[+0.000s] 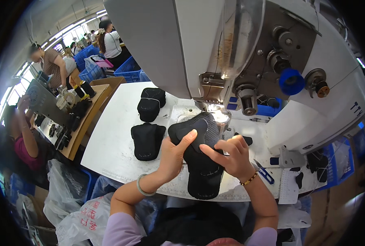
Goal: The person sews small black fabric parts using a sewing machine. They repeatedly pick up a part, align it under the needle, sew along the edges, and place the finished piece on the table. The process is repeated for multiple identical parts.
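Observation:
A black fabric piece with a grey mesh part (209,125), shaped somewhat like a shoe tongue, lies tilted in front of the lit needle area of a sewing machine (149,37). My left hand (174,155) grips its near left side, thumb on top and fingers hidden underneath. At its right edge, my right hand (235,158) presses with the index finger, the other fingers curled; its thumb is hard to make out. Beneath my hands, more black padded pieces (205,184) reach the table's near edge. Two black bundles (147,141), (151,104) rest to the left.
Blue-handled scissors (265,173) lie right of my right hand on the white table (108,135). The machine head overhangs the far side. A blue crate (340,162) stands at right; plastic bags (84,213) are at lower left. Co-workers sit and stand at far left.

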{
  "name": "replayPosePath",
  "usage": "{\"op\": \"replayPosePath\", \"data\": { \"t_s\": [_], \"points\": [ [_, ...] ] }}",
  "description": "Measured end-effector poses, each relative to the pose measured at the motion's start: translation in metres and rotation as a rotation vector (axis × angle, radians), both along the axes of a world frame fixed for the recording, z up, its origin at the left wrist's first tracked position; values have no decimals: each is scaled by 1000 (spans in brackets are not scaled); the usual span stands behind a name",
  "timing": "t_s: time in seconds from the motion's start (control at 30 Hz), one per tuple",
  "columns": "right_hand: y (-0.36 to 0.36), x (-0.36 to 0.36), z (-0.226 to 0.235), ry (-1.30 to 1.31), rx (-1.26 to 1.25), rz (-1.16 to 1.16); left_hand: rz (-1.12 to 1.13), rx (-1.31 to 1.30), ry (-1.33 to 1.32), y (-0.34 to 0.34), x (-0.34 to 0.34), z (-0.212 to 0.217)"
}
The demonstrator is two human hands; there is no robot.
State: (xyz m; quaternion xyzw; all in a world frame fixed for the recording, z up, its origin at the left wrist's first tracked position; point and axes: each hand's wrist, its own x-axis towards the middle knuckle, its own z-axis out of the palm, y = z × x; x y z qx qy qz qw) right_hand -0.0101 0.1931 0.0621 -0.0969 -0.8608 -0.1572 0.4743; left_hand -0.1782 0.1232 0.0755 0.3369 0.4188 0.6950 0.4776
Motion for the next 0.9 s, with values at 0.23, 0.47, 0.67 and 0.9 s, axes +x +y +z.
{"op": "replayPosePath", "data": {
  "t_s": [0.23, 0.47, 0.67, 0.9],
  "points": [
    [9, -18, 14, 89, -317, 73, 11, 22, -45, 20, -8, 6],
    [26, -14, -1, 159, -340, 0, -62, 136, 95, 61, -17, 2],
    [25, -14, -1, 121, -286, -56, -97, 143, 87, 64, -21, -1],
    [24, -14, -2, 117, -322, -64, -138, 146, 72, 65, -21, 1]
  ]
}}
